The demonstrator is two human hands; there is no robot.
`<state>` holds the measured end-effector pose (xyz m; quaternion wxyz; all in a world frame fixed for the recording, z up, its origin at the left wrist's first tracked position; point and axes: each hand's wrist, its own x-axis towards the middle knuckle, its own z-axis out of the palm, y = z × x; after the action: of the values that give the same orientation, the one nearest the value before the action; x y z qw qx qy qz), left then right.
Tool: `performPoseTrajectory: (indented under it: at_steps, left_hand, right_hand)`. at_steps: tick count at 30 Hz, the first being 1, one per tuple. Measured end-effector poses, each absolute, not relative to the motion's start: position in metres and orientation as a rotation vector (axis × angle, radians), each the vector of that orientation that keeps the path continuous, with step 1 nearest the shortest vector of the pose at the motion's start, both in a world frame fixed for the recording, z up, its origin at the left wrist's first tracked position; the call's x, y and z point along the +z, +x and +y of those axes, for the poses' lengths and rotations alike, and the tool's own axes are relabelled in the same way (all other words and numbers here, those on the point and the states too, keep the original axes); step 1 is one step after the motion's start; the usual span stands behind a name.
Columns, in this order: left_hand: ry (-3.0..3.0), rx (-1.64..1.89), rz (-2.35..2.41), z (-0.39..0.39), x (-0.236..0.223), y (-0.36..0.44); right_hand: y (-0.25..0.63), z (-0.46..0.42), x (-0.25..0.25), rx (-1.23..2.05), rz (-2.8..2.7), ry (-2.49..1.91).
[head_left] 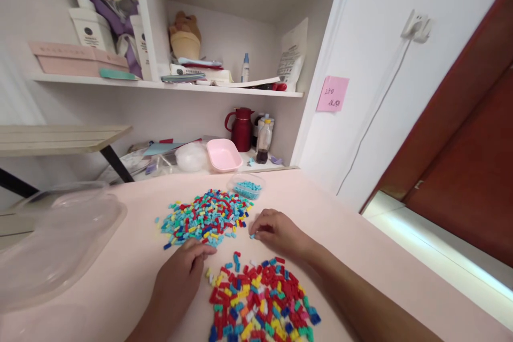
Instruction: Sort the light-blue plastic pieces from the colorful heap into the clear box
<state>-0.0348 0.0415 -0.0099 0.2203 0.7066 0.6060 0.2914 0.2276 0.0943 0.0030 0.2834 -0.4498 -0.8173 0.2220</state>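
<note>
My right hand (276,231) is at the right edge of the far pile, its thumb and fingers closed on a small light blue toy brick (252,236). My left hand (185,266) rests at the near edge of that mixed brick pile (208,216), fingers stretched toward the light blue bricks there, with nothing seen in its grasp. Closer to me spreads a second brick pile (260,302), mostly red with yellow, blue and green. Behind the far pile, a clear plastic container (249,188) holds many light blue bricks.
Large clear plastic tubs (60,240) stand on the left of the pale pink table (136,235). At the back are a pink basin (224,155), a dark red jug (242,131) and a bottle of dark liquid (263,141). A loaded shelf (240,90) hangs above.
</note>
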Motion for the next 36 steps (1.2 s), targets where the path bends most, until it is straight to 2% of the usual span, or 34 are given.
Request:
performPoseTrajectory:
  at_steps: [7,14,22,29,36]
  left_hand:
    - [1.949,0.852,1.675,0.040,-0.008,-0.033]
    - [1.794,1.156,1.604,0.041,-0.003,-0.038]
    - [1.564,1.258,1.720,0.039,0.003,-0.043]
    - [1.439,1.238,2.010,0.042,-0.001,-0.054]
    - [1.677,1.055,1.892,0.043,-0.006,-0.048]
  right_hand:
    - [0.224,0.096,-0.004,0.562,-2.174,-1.188]
    - [0.227,0.094,-0.001,0.631,-2.178,-1.187]
    - [0.227,0.095,-0.002,0.576,-2.202,-1.185]
    - [0.227,0.096,-0.003,0.593,-2.204,-1.190]
    - [0.227,0.094,-0.003,0.596,-2.192,-1.168]
